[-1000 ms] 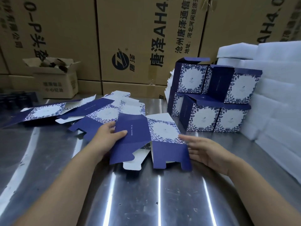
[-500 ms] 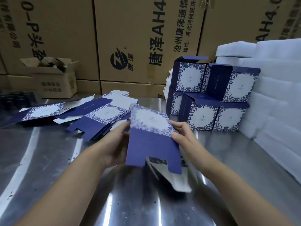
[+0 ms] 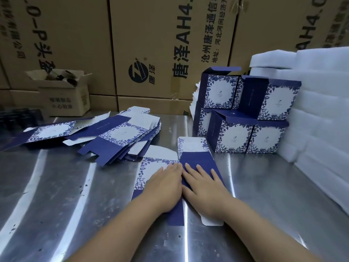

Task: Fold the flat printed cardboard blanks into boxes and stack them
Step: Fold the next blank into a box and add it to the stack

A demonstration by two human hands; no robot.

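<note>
A flat blue-and-white printed cardboard blank [image 3: 194, 159] lies on the steel table in front of me. My left hand [image 3: 162, 188] presses flat on its floral white panel, fingers straight. My right hand [image 3: 205, 188] presses flat on the dark blue panel beside it, the two hands touching side by side. A loose pile of more flat blanks [image 3: 117, 137] lies to the left. Several folded boxes [image 3: 243, 114] stand stacked in two rows at the back right, some with lids open.
The steel table [image 3: 66, 195] stretches to my left and front. White foam sheets [image 3: 319, 110] are piled at the right. Large brown cartons [image 3: 160, 44] form a wall behind; a small open carton [image 3: 64, 93] sits at the back left.
The blank was lifted and held upright between both hands half a second ago; now it lies flat on the table under both palms, turned so the blue panel is on the right.
</note>
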